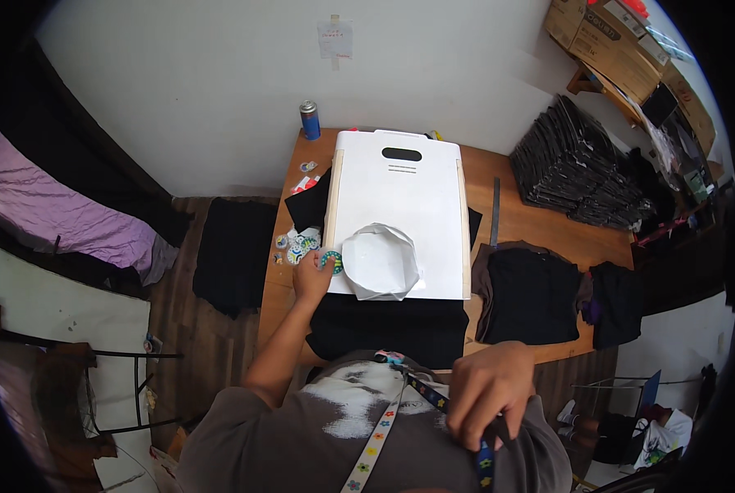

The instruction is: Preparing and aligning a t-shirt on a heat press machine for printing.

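A brown wooden table (486, 185) is set against the far wall, and across its middle a smooth white panel (437, 222) is laid, flat and rectangular, with a dark rounded slot at its far end. At the far right, a stack (573, 168) of dark, ridged sheets is piled high; nearer, folded black cloth (532, 296) is heaped softly. Matte black fabric (388, 329) is spread along the panel's near edge. On the panel's near half a many-sided white container (380, 263) is placed, its creased walls suggesting folded paper.

The right hand (492, 390) is raised over the near right of the shirt, beside a dark flowered strap (486, 468); whether its curled fingers are closed on the strap cannot be told. By the left hand (310, 279), a round, green-patterned disc (332, 262) is pinched between the fingers at the panel's near left edge, just beside the container. Similar discs (303, 245) are piled loosely on the table beyond that hand. One piece is thus picked up but not yet set down, and the pile appears left to be handled.
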`<state>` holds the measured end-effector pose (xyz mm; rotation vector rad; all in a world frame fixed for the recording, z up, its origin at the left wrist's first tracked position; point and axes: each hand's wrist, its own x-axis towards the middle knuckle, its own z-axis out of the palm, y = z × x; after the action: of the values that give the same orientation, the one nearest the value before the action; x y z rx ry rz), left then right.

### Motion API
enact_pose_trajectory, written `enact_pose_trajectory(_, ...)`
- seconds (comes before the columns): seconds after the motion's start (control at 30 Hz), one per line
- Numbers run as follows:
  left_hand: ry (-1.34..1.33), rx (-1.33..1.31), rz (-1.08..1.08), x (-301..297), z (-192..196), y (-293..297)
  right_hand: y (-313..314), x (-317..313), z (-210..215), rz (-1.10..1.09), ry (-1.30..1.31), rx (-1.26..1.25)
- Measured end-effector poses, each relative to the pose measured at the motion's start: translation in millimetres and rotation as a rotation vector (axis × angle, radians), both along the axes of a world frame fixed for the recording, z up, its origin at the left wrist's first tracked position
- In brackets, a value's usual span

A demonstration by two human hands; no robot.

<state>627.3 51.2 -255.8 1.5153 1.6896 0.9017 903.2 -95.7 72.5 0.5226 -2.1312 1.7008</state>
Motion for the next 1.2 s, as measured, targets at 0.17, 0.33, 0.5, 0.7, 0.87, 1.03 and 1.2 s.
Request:
enact_pose_trajectory(0.17,0.247,0.156,-0.022,7.8,17.6,-4.4,-0.6,17.4,31.3,0.083,0.005,0.179)
enact_pose_trajectory(0.33,0.222,0.104,-0.006,8.9,14.6,-6.2,-2.6,18.5,50.8,0.078,0.027,0.262)
enact_pose_trajectory(0.5,0.188,0.144,0.01,4.5,23.7,-11.8,-1.3,13.9,72.7,0.078,0.024,0.34)
enact_pose_trajectory(0.7,0.129,0.226,0.075,-16.4,42.3,-23.9,-1.6,14.7,59.6,-0.103,0.096,0.202)
enact_pose_trajectory(0.87,-0.001,0.07,0.012,-18.7,35.9,-33.7,-1.8,-20.6,-13.1,-0.11,0.065,-0.138)
enact_pose_trajectory(1.03,-0.028,0.126,-0.004,-8.6,22.3,-26.9,2.5,-35.4,-58.9,-0.098,0.057,-0.332)
enact_pose_trajectory(1.2,0.035,0.174,-0.052,-2.7,24.0,-26.9,3.6,-29.6,-75.0,-0.39,-0.246,-0.291)
